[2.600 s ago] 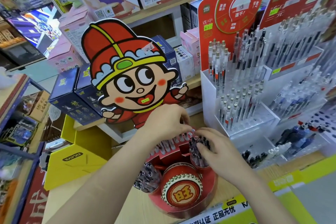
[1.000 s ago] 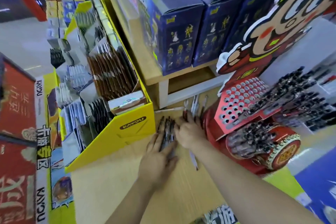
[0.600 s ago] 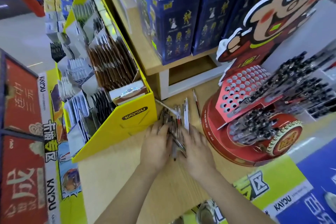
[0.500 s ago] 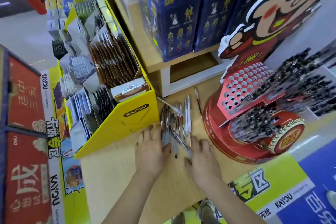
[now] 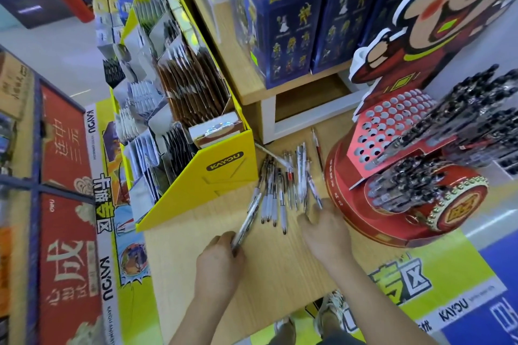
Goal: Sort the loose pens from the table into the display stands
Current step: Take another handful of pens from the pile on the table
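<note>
Bright, even shop light; soft shadows; slight motion blur; strong wide-angle bending at edges.

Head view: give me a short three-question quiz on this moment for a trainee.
1. True or false: the left hand grips a pen.
2. The loose pens lie on the table between the yellow box and: A a glass jar; B the red drum stand; C a metal basket.
3. Fill in: the holes that show in the stand's holed panel are ____.
Key: 1 true; 2 B; 3 empty.
</note>
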A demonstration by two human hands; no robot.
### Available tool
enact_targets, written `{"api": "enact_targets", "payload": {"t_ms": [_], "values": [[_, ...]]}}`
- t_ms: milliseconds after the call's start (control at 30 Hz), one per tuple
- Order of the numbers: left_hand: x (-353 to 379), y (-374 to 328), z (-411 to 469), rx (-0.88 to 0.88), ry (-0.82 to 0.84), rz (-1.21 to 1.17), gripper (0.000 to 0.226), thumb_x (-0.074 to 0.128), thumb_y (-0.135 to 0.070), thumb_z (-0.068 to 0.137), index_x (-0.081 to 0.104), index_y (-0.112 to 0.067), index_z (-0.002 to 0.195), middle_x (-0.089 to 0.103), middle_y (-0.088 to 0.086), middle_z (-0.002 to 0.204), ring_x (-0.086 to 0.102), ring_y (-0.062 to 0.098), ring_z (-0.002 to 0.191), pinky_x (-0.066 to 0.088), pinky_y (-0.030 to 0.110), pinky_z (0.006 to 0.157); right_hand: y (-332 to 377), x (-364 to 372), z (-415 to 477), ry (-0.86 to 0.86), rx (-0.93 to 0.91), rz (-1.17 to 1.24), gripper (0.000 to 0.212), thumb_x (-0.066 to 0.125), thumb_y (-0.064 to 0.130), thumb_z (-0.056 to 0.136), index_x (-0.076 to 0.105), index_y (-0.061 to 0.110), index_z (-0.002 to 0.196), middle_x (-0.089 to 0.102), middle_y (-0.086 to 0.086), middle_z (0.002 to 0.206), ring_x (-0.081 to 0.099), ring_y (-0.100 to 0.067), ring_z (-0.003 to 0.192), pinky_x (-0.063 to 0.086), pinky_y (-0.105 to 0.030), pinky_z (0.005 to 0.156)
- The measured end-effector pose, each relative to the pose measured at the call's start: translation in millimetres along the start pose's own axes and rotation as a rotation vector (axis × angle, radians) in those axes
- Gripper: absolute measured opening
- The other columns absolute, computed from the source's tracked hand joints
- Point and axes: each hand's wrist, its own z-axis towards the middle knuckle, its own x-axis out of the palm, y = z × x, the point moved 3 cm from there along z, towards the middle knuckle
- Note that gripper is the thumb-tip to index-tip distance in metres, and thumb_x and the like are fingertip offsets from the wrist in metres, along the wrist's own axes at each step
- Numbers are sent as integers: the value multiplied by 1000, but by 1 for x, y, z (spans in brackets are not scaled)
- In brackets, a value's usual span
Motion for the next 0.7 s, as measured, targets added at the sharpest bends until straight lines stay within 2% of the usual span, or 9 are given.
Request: {"api": "enact_targets", "payload": {"t_ms": [67,167,233,300,400,467,533,700], "values": [[-3,4,-1,-6,16,-6,23,57,-13,85,60,-16,107,60,0,91,59,27,83,34,30,62,10,-3,18,-51,25,22,59,59,39,91,41,4,135,55,-17,125,57,-36,110,46,-37,80],[-1,5,-2,4,76,6,29,49,-12,92,47,-16,120,56,4,108,59,28,92,33,29,66,30,3,43,-70,13,-55,61,59,42,92,41,2,134,54,-21,124,59,-37,107,47,-36,77],[3,1,0,57,84,36,39,48,-7,89,44,-12,127,53,7,110,57,30,94,33,29,68,43,10,52,-65,-8,-113,61,62,43,91,41,3,132,54,-20,122,59,-36,107,47,-35,75],[7,-4,5,100,56,58,52,49,-4,84,40,-12,135,51,9,110,55,31,92,36,32,70,51,14,56,-63,-26,-147,55,68,38,88,45,3,124,58,-17,117,58,-34,108,48,-35,75],[10,-16,17,113,23,154,61,46,-5,86,28,-15,143,48,7,115,54,28,97,40,33,75,54,13,57,-42,-34,-205,43,73,31,84,52,7,113,65,-13,109,64,-31,100,46,-32,72],[11,-25,22,129,21,279,55,42,-5,89,28,-16,141,50,5,116,54,25,101,42,31,77,50,12,56,0,-17,-252,30,70,33,83,61,11,102,69,-9,100,67,-29,91,43,-28,65],[12,-31,24,138,48,348,46,40,-5,90,33,-15,135,54,4,113,56,23,100,41,29,72,43,11,53,54,8,-261,24,64,37,83,64,14,93,69,-6,90,66,-28,82,42,-26,61],[15,-20,17,86,175,218,26,39,-5,92,36,-13,117,55,8,109,60,30,96,33,30,66,26,5,47,176,48,-72,21,60,33,83,49,21,70,57,4,67,56,-17,59,34,-25,48]]}}
